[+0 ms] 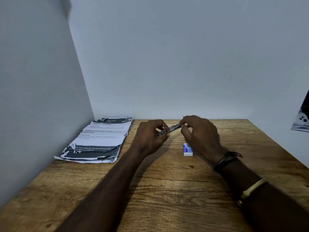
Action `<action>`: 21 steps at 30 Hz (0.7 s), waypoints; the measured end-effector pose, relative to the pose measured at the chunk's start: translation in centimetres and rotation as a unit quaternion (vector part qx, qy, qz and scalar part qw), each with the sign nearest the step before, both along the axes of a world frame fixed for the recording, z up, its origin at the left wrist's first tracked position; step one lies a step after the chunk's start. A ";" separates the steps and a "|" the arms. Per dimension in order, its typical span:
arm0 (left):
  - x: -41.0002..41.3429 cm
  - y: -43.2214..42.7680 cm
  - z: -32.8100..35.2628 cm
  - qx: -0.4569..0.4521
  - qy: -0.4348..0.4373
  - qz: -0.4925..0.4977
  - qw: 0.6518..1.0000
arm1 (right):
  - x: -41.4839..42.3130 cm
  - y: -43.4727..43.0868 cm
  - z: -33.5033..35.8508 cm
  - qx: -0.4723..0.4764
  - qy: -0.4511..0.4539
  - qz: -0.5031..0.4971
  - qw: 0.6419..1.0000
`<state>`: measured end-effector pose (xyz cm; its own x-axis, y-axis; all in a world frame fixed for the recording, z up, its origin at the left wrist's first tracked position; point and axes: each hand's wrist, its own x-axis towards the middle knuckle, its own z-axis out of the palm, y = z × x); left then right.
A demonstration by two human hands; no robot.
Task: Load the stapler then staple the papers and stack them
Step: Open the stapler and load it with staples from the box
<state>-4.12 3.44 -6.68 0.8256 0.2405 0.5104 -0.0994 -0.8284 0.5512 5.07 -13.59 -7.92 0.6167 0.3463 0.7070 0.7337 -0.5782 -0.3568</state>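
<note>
Two forearms reach in over the near edge of the wooden table (167,190). The left hand (150,136) grips one end of the metal stapler (168,129), held tilted above the table's middle, while the right hand (200,133) pinches its other end. A small white staple box (187,149) lies beneath the right hand. The papers (97,141) sit stacked at the far left corner.
</note>
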 end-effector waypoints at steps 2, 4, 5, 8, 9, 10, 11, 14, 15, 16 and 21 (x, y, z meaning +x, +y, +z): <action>-0.1 -0.1 0.2 -0.011 -0.006 0.000 1.000 | -0.4 0.0 0.1 0.001 -0.030 0.007 1.000; -0.2 -0.3 0.3 -0.016 -0.012 -0.005 1.000 | -0.6 0.1 0.1 -0.014 -0.048 0.009 0.999; -0.3 -0.3 0.4 -0.015 -0.014 -0.008 1.000 | -0.6 0.2 0.1 -0.022 -0.049 0.011 0.999; -0.4 -0.3 0.4 -0.017 -0.023 -0.012 0.999 | -0.7 0.5 0.1 -0.032 -0.043 0.030 0.998; -0.4 -0.2 0.4 -0.020 -0.026 -0.014 0.999 | -0.8 0.5 0.1 -0.031 -0.038 0.039 0.998; -0.3 -0.2 0.4 -0.024 -0.028 -0.016 0.999 | -0.8 0.6 0.1 -0.030 -0.033 0.047 0.998; -0.3 -0.2 0.4 -0.027 -0.027 -0.017 0.999 | -0.9 0.6 0.1 -0.030 -0.029 0.055 0.998; -0.2 -0.1 0.4 -0.032 -0.025 -0.021 0.999 | -1.0 0.7 0.1 -0.027 -0.023 0.076 0.997; -0.2 -0.1 0.3 -0.031 -0.027 -0.020 0.999 | -1.0 0.7 0.1 -0.014 -0.022 0.078 0.997; -0.2 -0.1 0.3 -0.029 -0.028 -0.019 0.999 | -1.0 0.6 0.2 0.003 -0.021 0.074 0.997; -0.1 0.0 0.2 -0.011 -0.030 -0.015 0.999 | -1.1 0.4 0.3 -0.014 -0.031 0.022 0.999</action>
